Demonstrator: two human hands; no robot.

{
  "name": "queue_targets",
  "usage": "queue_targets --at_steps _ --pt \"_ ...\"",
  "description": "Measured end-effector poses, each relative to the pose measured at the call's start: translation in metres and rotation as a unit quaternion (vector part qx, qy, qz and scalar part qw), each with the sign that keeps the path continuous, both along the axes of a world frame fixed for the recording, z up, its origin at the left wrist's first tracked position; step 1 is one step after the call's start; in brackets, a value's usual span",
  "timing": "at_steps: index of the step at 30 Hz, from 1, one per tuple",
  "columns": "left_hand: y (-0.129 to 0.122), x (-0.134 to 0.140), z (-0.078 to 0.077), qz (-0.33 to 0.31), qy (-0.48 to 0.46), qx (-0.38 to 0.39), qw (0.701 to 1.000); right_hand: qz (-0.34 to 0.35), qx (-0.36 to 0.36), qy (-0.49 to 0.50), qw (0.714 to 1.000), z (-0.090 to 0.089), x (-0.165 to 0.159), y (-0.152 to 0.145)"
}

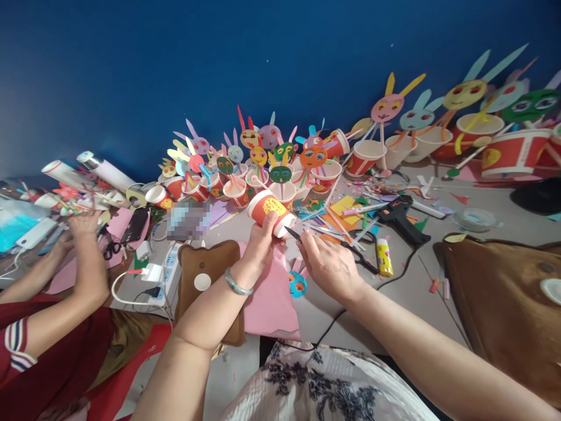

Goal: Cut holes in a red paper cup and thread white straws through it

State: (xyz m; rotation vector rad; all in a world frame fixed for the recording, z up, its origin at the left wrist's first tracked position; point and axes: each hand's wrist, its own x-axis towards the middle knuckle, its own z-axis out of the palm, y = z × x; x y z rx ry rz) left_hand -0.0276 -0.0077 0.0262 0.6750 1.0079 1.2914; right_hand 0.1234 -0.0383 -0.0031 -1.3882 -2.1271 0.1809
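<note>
A red and white paper cup with a gold emblem lies tilted in my left hand, thumb along its side and base toward the right. My right hand is closed around a tool with a dark pointed blade; the grip is hidden by my fingers. The blade's tip is at the cup's base, and whether it touches or pierces it I cannot tell. Below my hands are a pink paper sheet and a blue rabbit face.
Finished paper-cup rabbits line the blue wall. To the right lie a glue gun, black-handled scissors, a yellow glue stick and paper strips. A brown cushion and power strip lie left, near a co-worker's hands.
</note>
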Motion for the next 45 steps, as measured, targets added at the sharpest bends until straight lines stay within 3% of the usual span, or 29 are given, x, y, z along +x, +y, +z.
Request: queue_targets --at_steps 2,4,8,9,10,13,14,16,18,20,21,22,23,26,28,29,31,34,35,36,39,41,43,45 --pt "0.000 0.001 0.000 0.004 -0.002 0.004 1.000 -0.009 -0.006 -0.003 1.000 0.001 0.000 0.000" --pt "-0.001 0.001 0.001 0.012 0.002 0.007 1.000 0.018 -0.074 0.089 0.993 0.008 0.000 0.000" --pt "-0.003 0.000 0.004 0.011 0.020 0.020 1.000 0.139 -0.269 0.287 0.909 0.020 0.000 0.002" --pt "-0.003 0.000 0.005 0.011 0.022 0.023 0.999 0.144 -0.271 0.291 0.906 0.021 0.001 0.003" --pt "-0.004 0.000 0.005 0.011 0.020 0.025 0.999 0.132 -0.244 0.271 0.922 0.019 0.001 0.003" --pt "-0.004 0.000 0.004 0.004 0.011 0.018 1.000 0.046 -0.078 0.118 0.989 0.012 0.001 0.002" --pt "-0.004 0.000 0.004 0.003 0.010 0.016 1.000 0.026 -0.043 0.073 0.996 0.010 0.001 0.001" --pt "-0.004 0.000 0.003 0.009 0.017 0.017 1.000 0.023 -0.049 0.067 0.996 0.012 0.001 0.001" --pt "-0.005 0.000 0.003 0.017 0.028 0.021 0.999 0.065 -0.143 0.165 0.974 0.018 0.001 0.001" --pt "-0.005 0.000 0.004 0.018 0.039 0.030 0.999 0.128 -0.265 0.271 0.917 0.024 0.002 0.002" --pt "-0.006 0.000 0.005 0.016 0.043 0.036 0.998 0.148 -0.302 0.299 0.893 0.025 0.002 0.002" --pt "-0.005 0.000 0.005 0.016 0.045 0.042 0.998 0.151 -0.309 0.305 0.888 0.025 0.002 0.002" --pt "-0.005 0.000 0.005 0.018 0.044 0.046 0.998 0.136 -0.286 0.291 0.903 0.024 0.002 0.002" --pt "-0.005 0.001 0.005 0.027 0.034 0.044 0.998 0.044 -0.126 0.178 0.975 0.016 0.000 0.001" --pt "-0.005 0.001 0.005 0.029 0.030 0.041 0.998 0.016 -0.083 0.138 0.987 0.014 -0.001 0.000" --pt "-0.005 0.001 0.005 0.029 0.031 0.040 0.998 0.024 -0.102 0.153 0.983 0.016 -0.001 -0.001" --pt "-0.006 0.001 0.006 0.029 0.032 0.042 0.998 0.070 -0.211 0.242 0.944 0.022 0.000 0.000" --pt "-0.005 0.000 0.007 0.022 0.037 0.057 0.997 0.153 -0.414 0.366 0.819 0.031 0.003 0.001" --pt "-0.005 0.000 0.007 0.020 0.039 0.064 0.997 0.164 -0.438 0.378 0.799 0.033 0.004 0.002" --pt "-0.004 -0.001 0.006 0.020 0.040 0.068 0.997 0.164 -0.427 0.372 0.808 0.032 0.004 0.002" --pt "-0.002 -0.001 0.003 0.030 0.036 0.058 0.997 0.087 -0.228 0.245 0.938 0.024 0.002 0.000" --pt "-0.002 -0.001 0.002 0.037 0.030 0.047 0.998 0.023 -0.102 0.129 0.986 0.018 0.000 -0.001" --pt "-0.002 0.000 0.003 0.035 0.027 0.044 0.998 0.014 -0.094 0.118 0.988 0.017 -0.001 -0.002" --pt "-0.003 -0.001 0.003 0.027 0.031 0.050 0.998 0.066 -0.210 0.226 0.949 0.022 0.000 -0.002"
